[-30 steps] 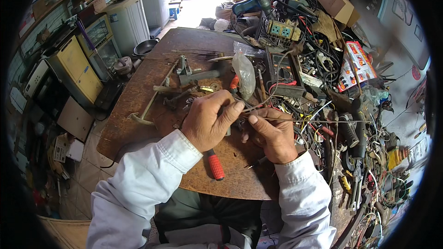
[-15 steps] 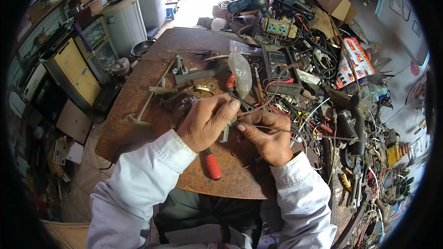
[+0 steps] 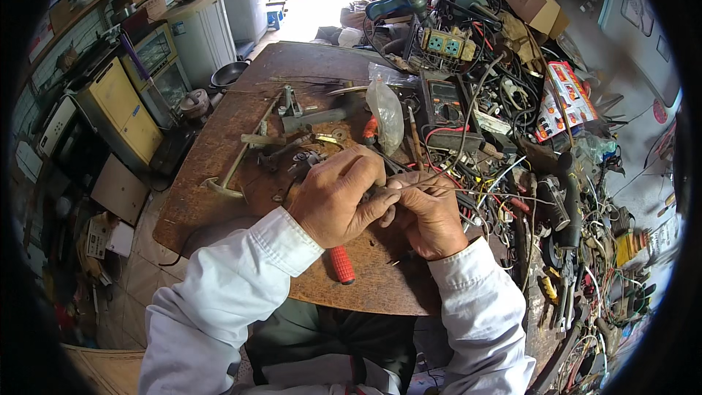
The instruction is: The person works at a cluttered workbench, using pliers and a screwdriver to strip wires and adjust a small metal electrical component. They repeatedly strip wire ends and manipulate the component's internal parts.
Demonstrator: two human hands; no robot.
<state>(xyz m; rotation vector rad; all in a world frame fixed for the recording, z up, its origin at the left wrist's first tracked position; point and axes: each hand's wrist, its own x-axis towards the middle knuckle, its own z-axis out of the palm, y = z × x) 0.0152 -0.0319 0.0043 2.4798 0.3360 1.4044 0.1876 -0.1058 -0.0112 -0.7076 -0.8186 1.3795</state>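
Close together over the wooden table (image 3: 212, 113), my two hands are both closed at their fingertips. My left hand (image 3: 340, 194) grips a small part that its fingers mostly hide. A thin brown wire (image 3: 468, 135) is pinched in my right hand (image 3: 431, 218); it rises to the right in a curve, and another length runs rightward from the fingers. Under my left hand, a tool's red handle (image 3: 341, 265) sticks out toward me. Just beyond the hands lie a clear plastic bag (image 3: 385, 117) and small metal parts (image 3: 306, 162).
A hammer-like tool (image 3: 227, 184) lies on the left of the table. A multimeter (image 3: 444, 102) stands at the back right, beside a heap of cables and tools. Further back are a heat gun (image 3: 398, 0) and a socket block (image 3: 444, 45). Cabinets (image 3: 117, 106) line the left.
My left hand has moved slightly right and rolled over, now covering the metal piece that showed between the hands. The wire's free end has swung upward.
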